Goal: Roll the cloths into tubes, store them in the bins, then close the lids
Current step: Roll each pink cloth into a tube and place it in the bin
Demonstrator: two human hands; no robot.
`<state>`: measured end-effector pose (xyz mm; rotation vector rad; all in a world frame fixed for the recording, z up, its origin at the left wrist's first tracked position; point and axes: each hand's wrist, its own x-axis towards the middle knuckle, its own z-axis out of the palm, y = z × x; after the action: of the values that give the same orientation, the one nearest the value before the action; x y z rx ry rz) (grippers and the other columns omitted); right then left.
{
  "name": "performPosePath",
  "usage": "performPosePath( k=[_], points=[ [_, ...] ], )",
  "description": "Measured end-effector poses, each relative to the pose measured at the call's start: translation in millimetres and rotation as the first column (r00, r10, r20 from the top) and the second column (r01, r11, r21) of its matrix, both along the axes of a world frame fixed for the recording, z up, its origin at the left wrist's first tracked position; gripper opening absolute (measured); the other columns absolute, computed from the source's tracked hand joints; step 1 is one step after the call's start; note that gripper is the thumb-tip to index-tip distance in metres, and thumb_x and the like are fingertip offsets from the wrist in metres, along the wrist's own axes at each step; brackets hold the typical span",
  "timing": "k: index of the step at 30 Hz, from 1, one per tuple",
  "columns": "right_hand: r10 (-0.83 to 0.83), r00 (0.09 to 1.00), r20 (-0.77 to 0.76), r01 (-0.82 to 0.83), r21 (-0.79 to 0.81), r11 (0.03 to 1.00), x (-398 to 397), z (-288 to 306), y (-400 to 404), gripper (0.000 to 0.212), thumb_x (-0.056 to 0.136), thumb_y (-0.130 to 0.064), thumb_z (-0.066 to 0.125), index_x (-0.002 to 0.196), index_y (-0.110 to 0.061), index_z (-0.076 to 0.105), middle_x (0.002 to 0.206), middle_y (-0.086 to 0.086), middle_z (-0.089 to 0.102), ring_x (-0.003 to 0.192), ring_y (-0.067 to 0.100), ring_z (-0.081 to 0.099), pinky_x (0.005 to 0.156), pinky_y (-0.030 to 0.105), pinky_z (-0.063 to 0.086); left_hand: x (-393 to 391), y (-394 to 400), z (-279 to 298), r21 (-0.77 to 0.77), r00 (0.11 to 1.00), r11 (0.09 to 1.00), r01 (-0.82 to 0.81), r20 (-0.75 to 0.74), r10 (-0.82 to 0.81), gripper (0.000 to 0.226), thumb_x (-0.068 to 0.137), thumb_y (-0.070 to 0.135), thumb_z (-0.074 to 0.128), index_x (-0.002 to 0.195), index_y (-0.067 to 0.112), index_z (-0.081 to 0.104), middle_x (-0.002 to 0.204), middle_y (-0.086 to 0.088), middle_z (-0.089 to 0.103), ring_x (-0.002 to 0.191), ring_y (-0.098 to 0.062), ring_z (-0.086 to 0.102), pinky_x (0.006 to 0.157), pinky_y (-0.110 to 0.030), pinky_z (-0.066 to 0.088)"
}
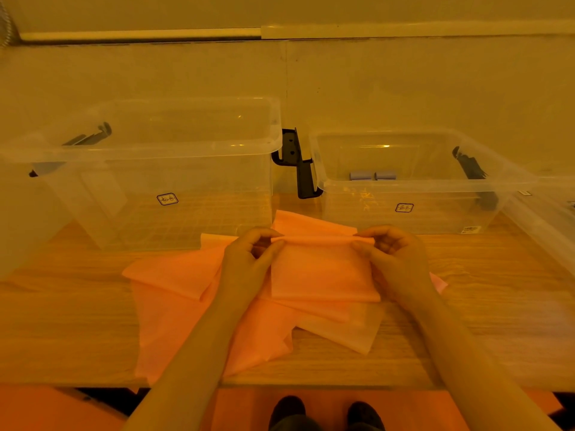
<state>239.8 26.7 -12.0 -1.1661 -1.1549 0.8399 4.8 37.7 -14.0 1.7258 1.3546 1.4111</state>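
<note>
Near the worktop's [77, 321] front edge, the pink cloth's [320, 269] far hem, lying left-to-right, is being pinched by the curled fingers of the left hand [249, 259] and right hand [395, 253], so rolling is being set up toward the front edge.

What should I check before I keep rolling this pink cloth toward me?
1. Left hand pinches the far edge of the top cloth: ok.
2. Right hand pinches the same edge: ok.
3. Started fold runs level between the hands: ok.
4. Top cloth lies free of the other cloths beneath: cannot tell, they overlap.
5. Right bin is open with room; two grey rolls sit inside: ok.
6. Left bin is open: ok.
</note>
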Motion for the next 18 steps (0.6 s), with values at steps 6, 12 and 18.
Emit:
performPosePath(
  k=[6,12,18],
  points=[
    [-0.023,1.000,-0.018,0.023,0.029,0.999,-1.0,0.8,0.5,0.021,0.076,-0.002,0.076,0.083,-0.018,0.065,0.085,-0.007,0.072,0.081,0.004,0.069,0.066,0.017,0.055,1.0,0.4,-0.2,0.016,1.000,1.000,0.007,0.007,-0.007,0.026,0.088,0.018,0.066,0.095,0.040,0.056,0.082,0.001,0.063,0.073,-0.010,0.058,0.062,-0.017,0.045],
    [-0.005,1.000,-0.002,0.005,0.020,1.000,-0.3,0.3,1.0,0.017,0.076,0.000,0.074,0.079,-0.016,0.069,0.086,-0.011,0.071,0.084,-0.001,0.068,0.072,0.016,0.055,1.3,-1.2,1.1,0.033,1.000,0.999,0.027,0.009,-0.027,0.022,0.087,0.014,0.067,0.089,0.035,0.060,0.087,0.009,0.063,0.078,-0.002,0.057,0.069,-0.013,0.045],
    [0.013,1.000,0.021,-0.012,-0.019,1.000,1.6,-3.3,2.4,0.020,0.077,-0.005,0.075,0.085,-0.023,0.071,0.095,-0.006,0.073,0.089,0.003,0.069,0.075,0.021,0.056,0.8,-0.8,1.3,0.027,1.000,0.999,0.020,0.011,-0.021,0.029,0.085,0.010,0.069,0.091,0.037,0.060,0.090,0.008,0.061,0.075,0.005,0.054,0.066,-0.009,0.043]
  ],
)
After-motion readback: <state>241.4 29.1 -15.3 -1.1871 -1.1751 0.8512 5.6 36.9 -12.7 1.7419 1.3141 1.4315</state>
